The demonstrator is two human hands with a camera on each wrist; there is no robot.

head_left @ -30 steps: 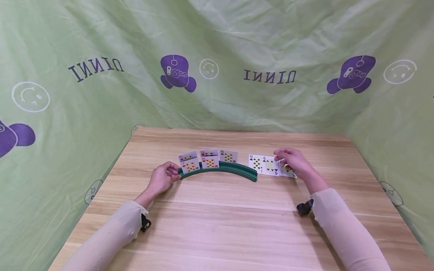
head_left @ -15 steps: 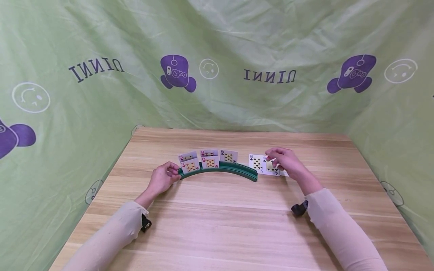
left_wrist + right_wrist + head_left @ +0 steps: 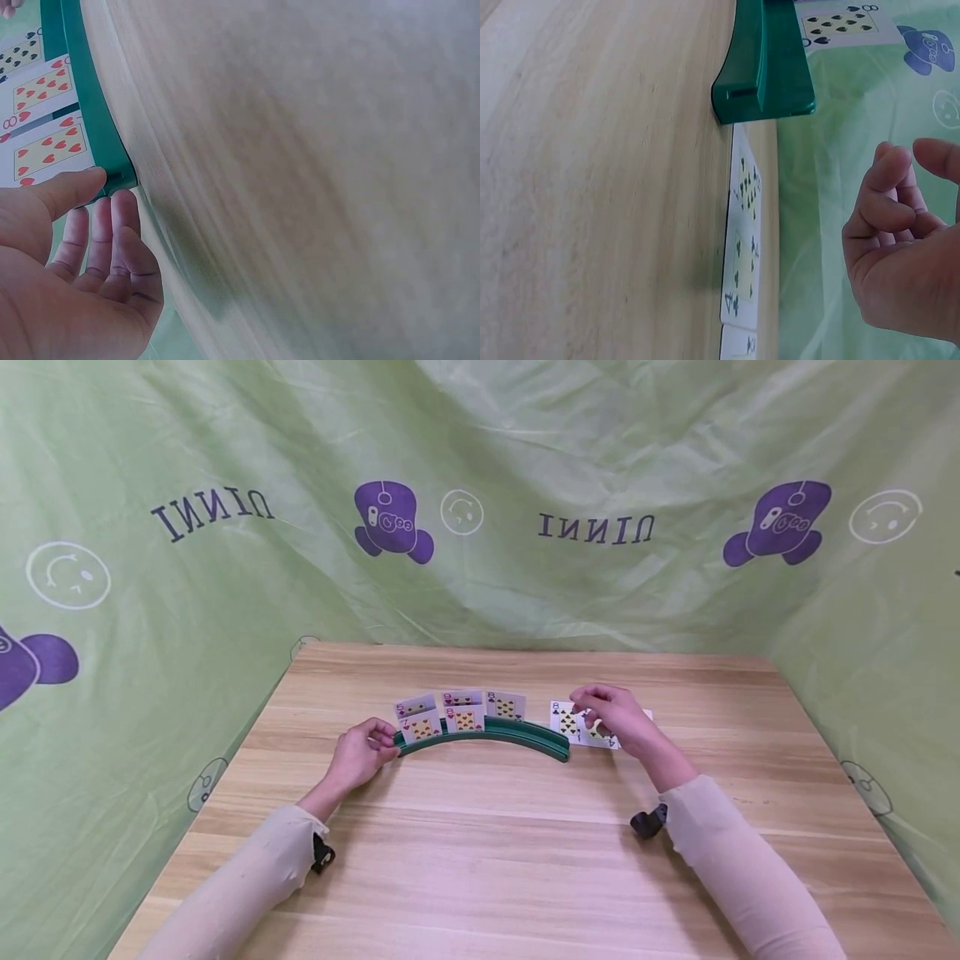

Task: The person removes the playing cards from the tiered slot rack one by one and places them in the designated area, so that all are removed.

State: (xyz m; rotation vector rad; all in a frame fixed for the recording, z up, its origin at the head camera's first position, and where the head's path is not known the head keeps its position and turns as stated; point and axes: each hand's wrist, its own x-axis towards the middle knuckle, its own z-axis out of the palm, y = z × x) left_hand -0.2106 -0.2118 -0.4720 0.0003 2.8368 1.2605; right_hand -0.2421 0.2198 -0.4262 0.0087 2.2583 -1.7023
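My left hand (image 3: 362,753) pinches the left end of a curved green card holder (image 3: 528,732), thumb on top and fingers at its end. Playing cards stand in two rows in the holder: a seven of hearts (image 3: 52,150) and an eight of hearts (image 3: 465,719) in front, others behind, including an eight of spades (image 3: 506,705). Over face-up cards lying right of the holder hovers my right hand (image 3: 617,717), fingers loosely curled, nothing visible between them. Those cards are an eight of clubs (image 3: 566,720), a four of clubs (image 3: 741,277) and a third, mostly hidden by the hand.
The wooden table (image 3: 480,860) bears the holder near its back half. A green cloth (image 3: 495,593) with purple figures hangs behind it and along both sides. Small black wrist devices sit under both sleeves.
My right hand has moved left over the lying cards, from the third card toward the eight of clubs. The left hand and the holder have stayed put.
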